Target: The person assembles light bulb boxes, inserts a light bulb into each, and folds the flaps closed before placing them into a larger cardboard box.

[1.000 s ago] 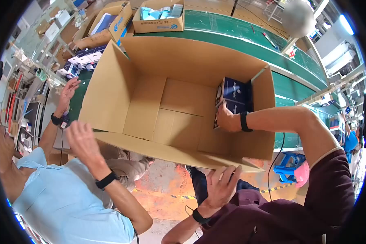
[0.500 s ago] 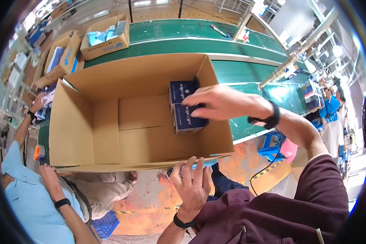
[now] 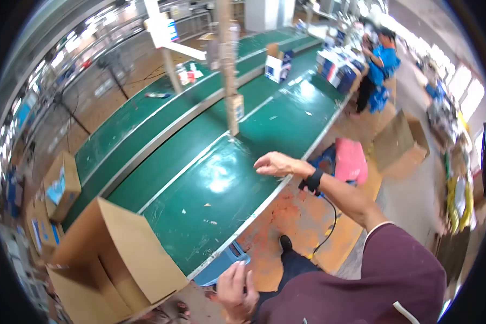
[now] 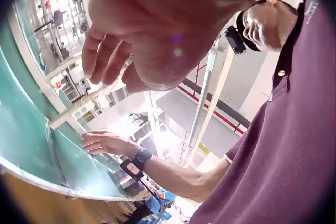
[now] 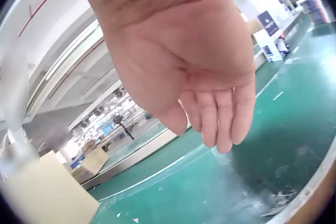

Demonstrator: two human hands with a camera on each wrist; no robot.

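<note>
My right hand [image 3: 278, 163] hovers over the green conveyor belt [image 3: 210, 178], near its front edge, holding nothing. In the right wrist view its palm [image 5: 184, 50] and relaxed, straight fingers [image 5: 224, 113] show above the belt. Low in the head view, my left hand [image 3: 236, 291] hangs with loosely bent fingers, beside the large open cardboard box [image 3: 146, 254] and apart from it. The left wrist view shows that hand [image 4: 157, 29] with nothing in its grasp. Only part of the box's inside shows; its near side wall hides the rest.
Farther along the belt stands a blue and white box [image 3: 277, 69]. Beyond it a person in blue [image 3: 383, 56] stands by stacked boxes [image 3: 340, 67]. A wooden post [image 3: 229, 81] rises at the belt. On the floor are a pink-covered stool [image 3: 351, 160] and an open carton [image 3: 399, 143].
My right hand has let go of the navy boxes in the carton and moved out over the belt. My left hand has left the carton's rim. The view has swung right.
</note>
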